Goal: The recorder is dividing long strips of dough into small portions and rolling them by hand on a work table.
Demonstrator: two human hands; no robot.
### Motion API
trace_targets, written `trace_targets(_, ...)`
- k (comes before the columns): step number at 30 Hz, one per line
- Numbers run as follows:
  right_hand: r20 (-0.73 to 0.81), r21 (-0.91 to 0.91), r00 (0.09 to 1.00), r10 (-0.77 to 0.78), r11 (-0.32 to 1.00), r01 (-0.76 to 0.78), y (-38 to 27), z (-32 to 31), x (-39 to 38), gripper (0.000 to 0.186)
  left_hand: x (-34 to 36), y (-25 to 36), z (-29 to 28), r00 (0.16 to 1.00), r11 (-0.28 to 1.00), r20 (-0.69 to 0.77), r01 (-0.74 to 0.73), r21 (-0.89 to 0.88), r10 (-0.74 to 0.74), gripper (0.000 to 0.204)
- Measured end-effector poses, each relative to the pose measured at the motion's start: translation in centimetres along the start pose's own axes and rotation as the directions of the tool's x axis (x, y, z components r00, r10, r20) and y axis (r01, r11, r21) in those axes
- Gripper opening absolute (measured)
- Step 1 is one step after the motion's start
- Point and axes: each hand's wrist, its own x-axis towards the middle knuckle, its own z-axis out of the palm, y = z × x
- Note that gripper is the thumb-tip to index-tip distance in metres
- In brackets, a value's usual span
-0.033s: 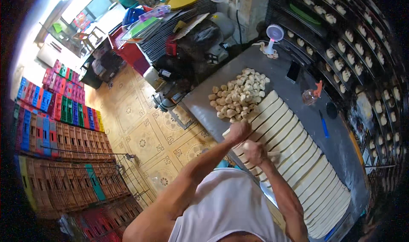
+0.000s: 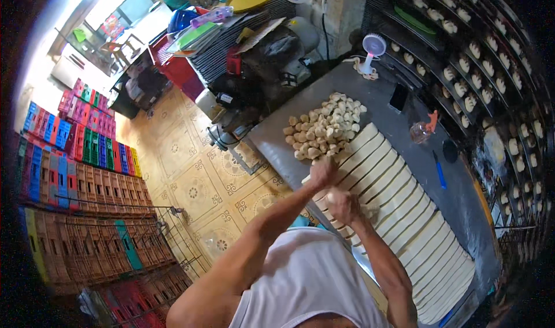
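Long parallel dough strips (image 2: pixel 413 204) lie side by side on the grey table (image 2: pixel 277 125). Beyond them, at the far end, is a heap of small dough pieces (image 2: pixel 329 123). My left hand (image 2: pixel 324 172) is closed at the near edge of this heap, over the strip ends; what its fingers hold, if anything, is hidden. Just nearer and to the right, my right hand (image 2: pixel 345 206) is wrapped round a piece of dough (image 2: pixel 330 198), whose pale end sticks out on the left side of the fist.
Behind the strips stand a small fan (image 2: pixel 373 46), a phone (image 2: pixel 398 97), a spray bottle (image 2: pixel 422 130) and a blue-handled tool (image 2: pixel 440 172). Racks of shaped dough (image 2: pixel 471 68) rise on the right. Stacked crates (image 2: pixel 92 183) line the left, across the tiled floor (image 2: pixel 193 192).
My left hand has shifted slightly left and nearer, its wrist turning more upright. My right hand has moved a little left and nearer to me.
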Motion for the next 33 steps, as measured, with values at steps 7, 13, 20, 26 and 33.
trace_targets(7, -0.185, -0.004, 0.974, 0.134, 0.991, -0.137, 6.3, 1.9, 0.6, 0.053, -1.8, 3.7, -5.7, 0.898, 0.854, 0.371, -0.009, -0.521, 0.236, 0.024)
trace_targets(13, -0.204, -0.033, 0.952, 0.226, 0.971, -0.238, 3.2, 3.0, -0.7, 0.064, -6.6, 1.1, -2.0, 0.981, 0.962, 0.145, -0.089, -0.260, 0.130, 0.032)
trace_targets(20, 0.028, -0.047, 0.883, 0.468, 0.883, -0.467, 4.3, 4.8, 0.0, 0.028, -5.6, 0.9, -1.6, 0.957, 0.996, 0.277, -0.073, -0.053, 0.084, 0.043)
trace_targets(26, 0.026, 0.092, 0.984, 0.174, 0.980, -0.176, 3.2, 0.0, -0.8, 0.023, -1.6, 1.7, -0.3, 0.973, 0.990, 0.231, 0.035, -0.140, -0.002, 0.035)
trace_targets(33, -0.332, 0.245, 0.882, 0.334, 0.934, -0.261, 5.8, 0.2, 1.1, 0.040, 0.9, 1.5, -2.6, 0.953, 0.903, -0.008, -0.289, -0.319, 0.302, 0.047)
